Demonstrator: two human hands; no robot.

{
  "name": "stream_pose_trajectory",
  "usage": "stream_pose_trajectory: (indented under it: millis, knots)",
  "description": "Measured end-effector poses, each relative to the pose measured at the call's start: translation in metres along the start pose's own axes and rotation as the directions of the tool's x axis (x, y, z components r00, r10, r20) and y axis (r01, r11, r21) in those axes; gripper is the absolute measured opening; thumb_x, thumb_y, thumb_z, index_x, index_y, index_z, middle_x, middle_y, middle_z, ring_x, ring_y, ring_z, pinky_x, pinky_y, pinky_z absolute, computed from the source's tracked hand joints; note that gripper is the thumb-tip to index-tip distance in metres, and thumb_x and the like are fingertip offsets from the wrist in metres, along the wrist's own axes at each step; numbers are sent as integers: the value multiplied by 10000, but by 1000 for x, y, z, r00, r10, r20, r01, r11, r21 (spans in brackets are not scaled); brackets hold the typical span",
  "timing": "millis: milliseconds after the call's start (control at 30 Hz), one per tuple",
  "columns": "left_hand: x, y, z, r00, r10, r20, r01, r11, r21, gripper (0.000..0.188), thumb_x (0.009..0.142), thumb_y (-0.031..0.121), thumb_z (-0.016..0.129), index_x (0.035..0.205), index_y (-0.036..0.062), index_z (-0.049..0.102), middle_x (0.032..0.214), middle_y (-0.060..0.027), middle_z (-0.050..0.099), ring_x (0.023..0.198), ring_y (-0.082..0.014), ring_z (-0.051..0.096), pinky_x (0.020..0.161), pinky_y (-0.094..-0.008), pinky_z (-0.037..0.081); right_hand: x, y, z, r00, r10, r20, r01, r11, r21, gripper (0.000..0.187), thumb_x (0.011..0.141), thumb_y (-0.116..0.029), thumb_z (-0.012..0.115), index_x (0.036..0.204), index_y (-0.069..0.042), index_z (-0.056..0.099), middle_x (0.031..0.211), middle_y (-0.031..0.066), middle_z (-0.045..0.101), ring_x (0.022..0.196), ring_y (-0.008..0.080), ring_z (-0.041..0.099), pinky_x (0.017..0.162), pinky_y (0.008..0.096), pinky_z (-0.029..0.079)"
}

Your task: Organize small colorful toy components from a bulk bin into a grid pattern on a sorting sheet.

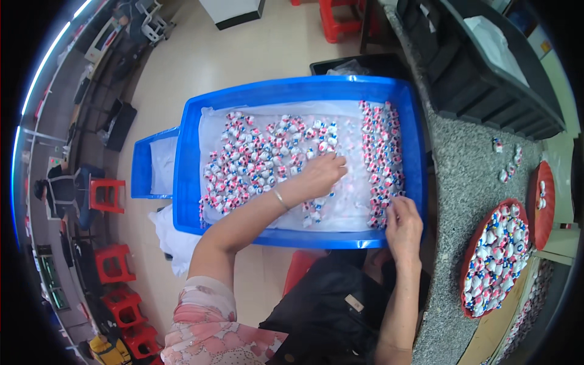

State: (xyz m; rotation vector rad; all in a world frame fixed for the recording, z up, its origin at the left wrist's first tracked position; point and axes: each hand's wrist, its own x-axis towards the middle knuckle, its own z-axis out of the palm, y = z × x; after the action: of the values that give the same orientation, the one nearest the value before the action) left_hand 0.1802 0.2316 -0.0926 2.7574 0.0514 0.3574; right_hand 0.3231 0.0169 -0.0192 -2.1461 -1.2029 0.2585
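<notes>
A big blue tray lies in front of me, lined with a white sheet. Many small white figurines with pink and blue parts are scattered loosely over its left and middle. More figurines stand packed in a band along the right side. My left hand is over the middle of the tray, fingers curled in a pinch; what they hold, if anything, is hidden. At the near end of the packed band, my right hand has its fingertips closed together beside the figurines, their contents not visible.
On the grey speckled counter at right are a red basket full of figurines, another red basket and a black crate. A smaller blue tray sits left, near red stools. A person sits far left.
</notes>
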Motion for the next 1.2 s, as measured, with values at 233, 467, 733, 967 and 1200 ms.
stream_pose_trajectory:
  millis: [233,467,733,967,1200]
  knots:
    - [-11,-6,3,994,-59,92,47,990,137,80,733,17,599,799,29,558,898,-112,531,810,-271,611,685,-390,530,32,-18,32,993,-57,103,59,998,-8,211,825,-20,643,1033,7,665,1035,175,634,931,368,630,823,428,513]
    - [32,-40,-8,910,-402,-105,291,798,-528,270,745,-21,613,1001,68,617,993,-151,555,902,-331,592,756,-404,515,75,6,60,992,-75,104,82,995,-63,209,806,-29,667,1013,1,679,1054,171,638,943,368,632,829,434,517]
    - [93,-99,21,800,-370,-473,299,928,-220,231,741,-34,655,949,50,601,955,-129,589,894,-318,574,801,-397,494,117,7,89,988,-105,114,107,994,-13,240,801,-18,659,1040,1,674,1063,175,624,972,360,619,841,428,505]
    - [102,-115,50,756,-394,-523,355,918,-177,200,751,-34,661,938,35,637,984,-122,602,950,-335,598,821,-414,503,159,22,132,964,-267,8,258,925,-278,440,741,23,607,1179,-17,611,1296,135,552,1200,332,478,990,484,379]
    - [94,-129,45,777,-396,-490,345,918,-197,192,781,-41,634,962,14,668,1037,-147,608,958,-345,613,829,-406,515,195,31,162,951,-300,77,309,900,-306,438,808,-31,544,1243,-5,582,1327,90,537,1164,313,475,986,462,371]
